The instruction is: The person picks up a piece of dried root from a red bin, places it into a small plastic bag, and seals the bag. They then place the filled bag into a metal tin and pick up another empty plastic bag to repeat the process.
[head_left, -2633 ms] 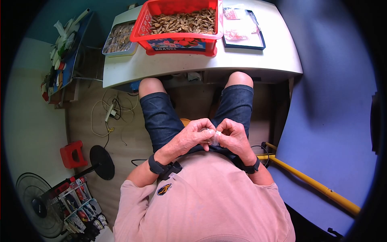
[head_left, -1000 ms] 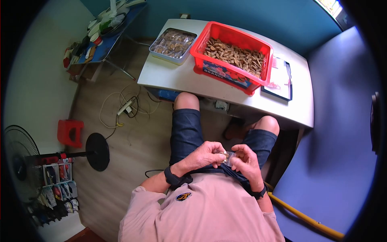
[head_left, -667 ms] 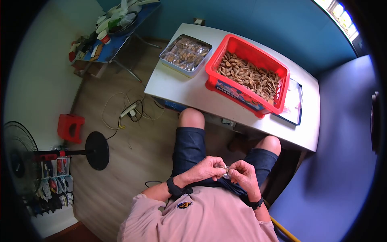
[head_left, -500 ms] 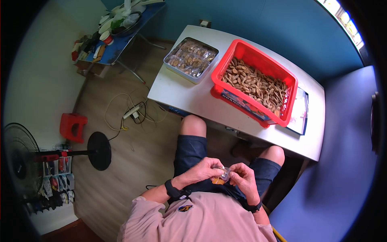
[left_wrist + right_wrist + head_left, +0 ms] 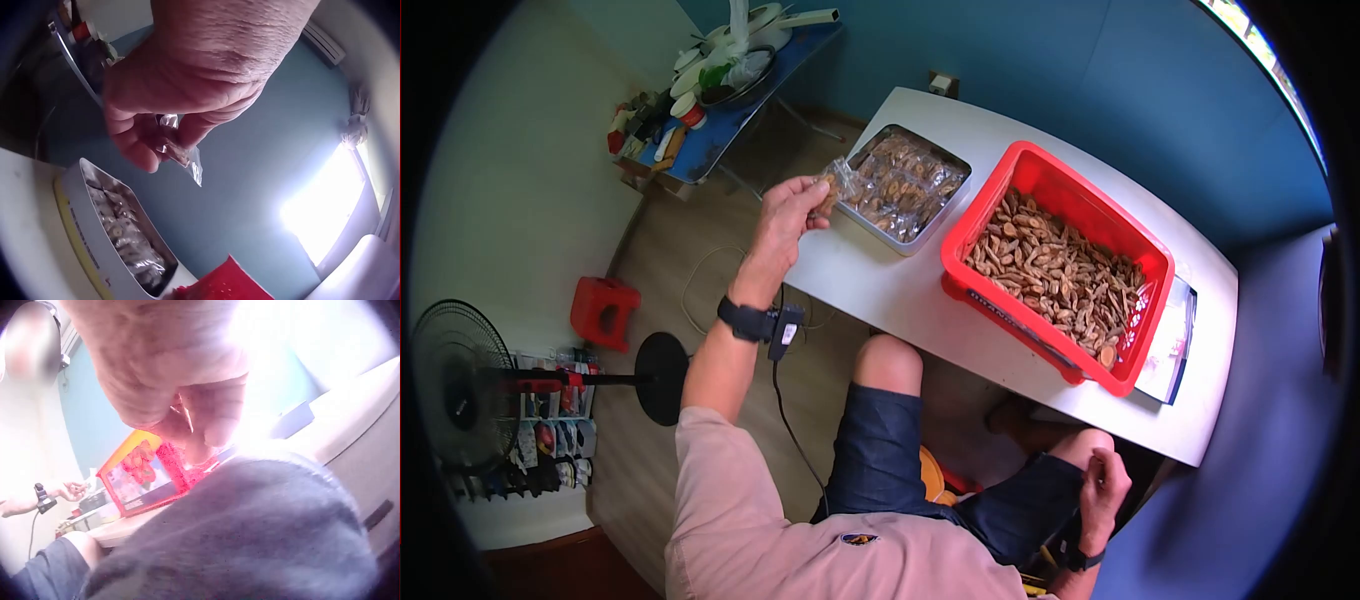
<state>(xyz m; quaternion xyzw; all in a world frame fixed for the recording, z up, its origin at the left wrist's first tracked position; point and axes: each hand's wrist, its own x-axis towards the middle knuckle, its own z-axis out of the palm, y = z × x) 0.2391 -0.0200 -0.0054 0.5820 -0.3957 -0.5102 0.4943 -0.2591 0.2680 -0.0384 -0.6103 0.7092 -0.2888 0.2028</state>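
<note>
A small clear zip bag with brown dried slices inside is pinched between the thumb and fingers of my left hand, at the near-left corner of a metal tin. Several similar filled bags lie in the tin. In the left wrist view a clear corner of the bag sticks out past the fingertips, above and beyond the tin. My right hand is by the right knee with loosely curled fingers and nothing seen in it. A red plastic basket full of loose dried slices stands right of the tin.
The white table carries the tin, the basket and a dark-edged tray partly behind the basket. A standing fan and red stool are at left. A cable hangs from the left wrist. An orange thing shows between the legs.
Both hands were together over the lap, working on the small bag. The left hand has since carried it forward to the tin; the right hand has moved aside to the right knee. The view has turned.
</note>
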